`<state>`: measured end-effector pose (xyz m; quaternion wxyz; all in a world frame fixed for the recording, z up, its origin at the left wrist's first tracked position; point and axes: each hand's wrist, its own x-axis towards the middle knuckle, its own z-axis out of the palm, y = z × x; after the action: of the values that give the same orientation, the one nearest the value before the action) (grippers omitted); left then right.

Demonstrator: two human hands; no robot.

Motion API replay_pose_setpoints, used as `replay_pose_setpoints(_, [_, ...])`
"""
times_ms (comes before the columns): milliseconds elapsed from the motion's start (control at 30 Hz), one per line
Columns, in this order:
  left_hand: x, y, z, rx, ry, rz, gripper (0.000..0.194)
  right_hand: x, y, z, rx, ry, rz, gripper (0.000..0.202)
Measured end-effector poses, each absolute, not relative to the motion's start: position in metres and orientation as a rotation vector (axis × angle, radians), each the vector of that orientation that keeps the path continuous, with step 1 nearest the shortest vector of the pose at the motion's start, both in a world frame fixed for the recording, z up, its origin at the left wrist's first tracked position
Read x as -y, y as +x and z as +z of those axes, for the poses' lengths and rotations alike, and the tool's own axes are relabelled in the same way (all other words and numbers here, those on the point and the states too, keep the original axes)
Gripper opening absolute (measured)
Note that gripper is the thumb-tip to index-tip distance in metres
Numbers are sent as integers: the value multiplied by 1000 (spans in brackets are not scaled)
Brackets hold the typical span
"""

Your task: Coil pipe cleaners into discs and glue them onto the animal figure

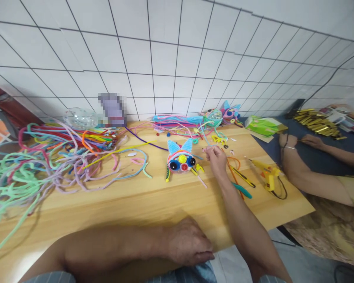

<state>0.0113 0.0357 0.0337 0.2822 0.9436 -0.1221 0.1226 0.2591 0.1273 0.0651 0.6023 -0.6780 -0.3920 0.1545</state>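
Observation:
My left hand [191, 241] rests at the table's front edge, curled into a loose fist with nothing showing in it. Further in, my right hand [217, 159] is closed in a pinch at small pipe cleaner pieces; a pale blue pipe cleaner [205, 135] runs to its fingertips. Just left of that hand stands a pipe cleaner animal figure [181, 157] with blue pointed ears, black-and-blue eyes and a red nose. Yellow pipe cleaner bits [220, 139] lie beyond my right hand. An orange pipe cleaner [234, 169] lies to its right.
A yellow glue gun [268, 173], a yellow cutter knife [243, 177] and a teal-handled tool [242, 190] lie at right. Tangled pipe cleaners [61, 165] spread across the left. A second figure [231, 112] stands by the wall. Another person's arms [312, 173] reach in at right.

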Motion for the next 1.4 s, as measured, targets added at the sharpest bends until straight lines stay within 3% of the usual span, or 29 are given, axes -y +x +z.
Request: replay_pose_setpoints(1400, [-36,11,37,328,2571,317,31,-127,261,61,955,-1644,396,31])
